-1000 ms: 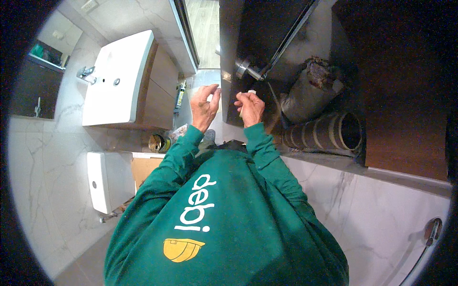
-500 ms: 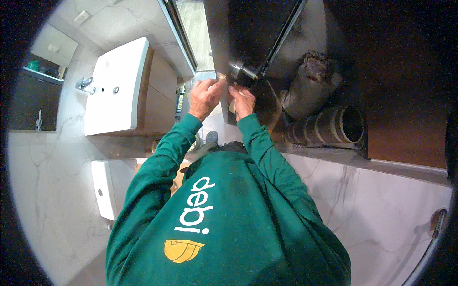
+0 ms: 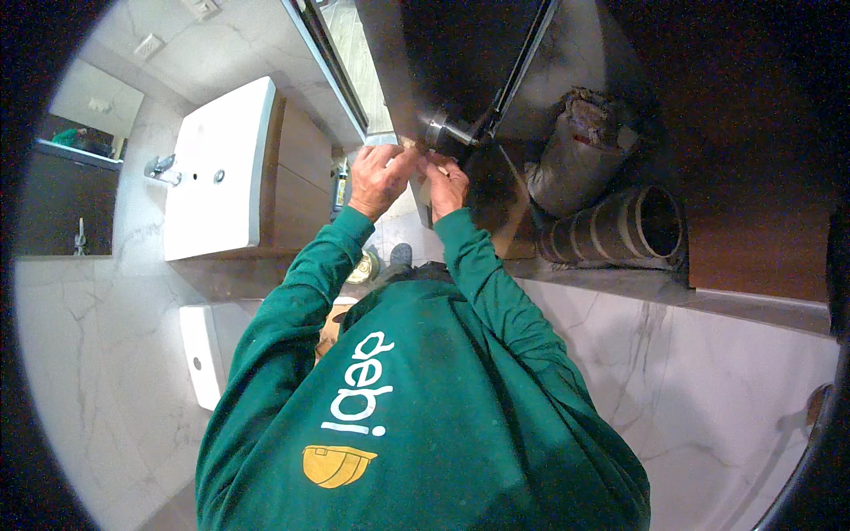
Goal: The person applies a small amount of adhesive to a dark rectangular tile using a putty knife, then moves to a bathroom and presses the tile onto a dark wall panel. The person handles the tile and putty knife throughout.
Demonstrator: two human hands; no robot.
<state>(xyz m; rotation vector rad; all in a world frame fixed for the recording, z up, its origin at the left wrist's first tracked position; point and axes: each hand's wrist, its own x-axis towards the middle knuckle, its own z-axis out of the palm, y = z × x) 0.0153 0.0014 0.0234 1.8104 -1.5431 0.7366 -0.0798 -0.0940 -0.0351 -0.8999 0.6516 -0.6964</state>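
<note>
Door edge (image 3: 392, 93) ajar beside hands (image 3: 377, 183)

Two hands (image 3: 379, 181) (image 3: 447, 188), one sink (image 3: 232, 128), one faucet (image 3: 163, 170), one mirror (image 3: 78, 190)

The white sink (image 3: 223, 137) is brightly lit; the upper right is dim and grainy. Fisheye corners go black.

Curled left fingers (image 3: 383, 158) beside right fingers (image 3: 445, 166)
</note>
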